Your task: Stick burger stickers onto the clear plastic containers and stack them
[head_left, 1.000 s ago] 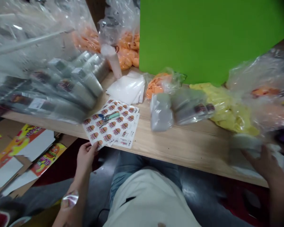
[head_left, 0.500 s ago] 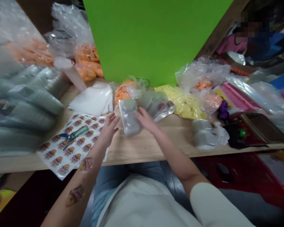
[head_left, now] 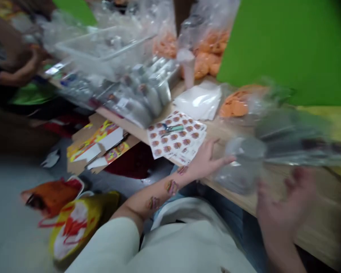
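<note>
Right, both bare hands are up over the tabletop, and neither looks closed on anything: the left hand point(head_left: 206, 161) is spread flat and open, fingers reaching toward a clear plastic pack point(head_left: 240, 163) of grey-silver contents, and the right hand point(head_left: 287, 206), badly blurred, sits open below it, fingers splayed near the pack's lower edge. Whether either one is actually touching it, I can't tell from here; the pack is smeared with motion, just beyond the left fingertips, over the wooden table point(head_left: 324, 231), and I can't say if it's lying there or lifted, with a second clear bag point(head_left: 299, 142) of labelled items running off to the right. Look at that left forearm, printed stickers point(head_left: 172, 187) on the skin, below a cream sleeve point(head_left: 122, 237). Just past the left hand, a pile of sticker sheets point(head_left: 177, 136) with orange cartoon figures, scissors point(head_left: 170, 129) lying on top, green handle showing. Behind them, folded white plastic sheets point(head_left: 197, 100), a bag of orange pieces point(head_left: 235, 104), and stacked round tins point(head_left: 136, 98) in clear wrap. Over at the far left, a co-worker's hand point(head_left: 28, 66) is busy near a clear plastic tray point(head_left: 102, 49).
</note>
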Motion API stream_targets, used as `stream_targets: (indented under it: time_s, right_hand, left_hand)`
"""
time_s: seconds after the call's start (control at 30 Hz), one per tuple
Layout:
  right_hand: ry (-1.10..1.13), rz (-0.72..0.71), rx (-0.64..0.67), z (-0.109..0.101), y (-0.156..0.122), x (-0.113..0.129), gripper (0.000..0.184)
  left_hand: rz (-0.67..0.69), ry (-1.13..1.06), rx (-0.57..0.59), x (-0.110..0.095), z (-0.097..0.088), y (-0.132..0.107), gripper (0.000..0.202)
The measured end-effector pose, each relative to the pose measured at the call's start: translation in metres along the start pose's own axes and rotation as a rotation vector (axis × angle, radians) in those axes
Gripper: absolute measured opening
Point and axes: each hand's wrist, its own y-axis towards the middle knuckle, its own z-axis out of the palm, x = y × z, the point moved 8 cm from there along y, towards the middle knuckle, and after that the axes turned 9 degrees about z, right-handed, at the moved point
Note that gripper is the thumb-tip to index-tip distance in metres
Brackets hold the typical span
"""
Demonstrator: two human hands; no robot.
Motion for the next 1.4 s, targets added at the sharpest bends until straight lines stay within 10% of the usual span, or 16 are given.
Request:
stream_targets:
  time_s: [0.07,0.2,0.4,0.5,0.6,0.77,0.93,1.4]
  right_hand:
    - [-0.061,-0.29,0.0,0.001,-0.007,0.053,0.059]
    - [-0.015,-0.825,0.435,0.06,-0.045,0.142,0.04]
    - [0.027,-0.881,0.511,0.081,-0.078,0.17,0.015]
    - [0.199,-0.69,0.501,0.043,-0.062,0.15,0.018]
    - [0.296,-0.207,0.255,-0.004,-0.009,0.082,0.018]
    - [0.48,0.424,0.175,-0.01,0.025,-0.035,0.049]
    - [0.516,0.466,0.357,0.023,0.015,-0.036,0.05]
    - [0.459,0.489,0.34,0.03,0.005,-0.03,0.045]
  left_hand:
    - [0.141,0.258,-0.086,-0.012,-0.022,0.012,0.062]
    - [0.254,0.548,0.03,-0.022,-0.019,0.034,0.032]
    - [0.34,0.582,0.089,-0.021,-0.007,0.035,0.028]
    - [0.354,0.338,0.091,-0.011,-0.018,0.027,0.021]
    - [0.32,0.133,0.011,-0.007,-0.034,0.016,0.024]
    - [0.544,0.056,0.264,-0.038,0.008,-0.016,0.066]
    - [0.53,0.064,0.294,-0.029,0.046,-0.02,0.077]
    - [0.499,0.037,0.182,-0.022,0.043,-0.02,0.09]
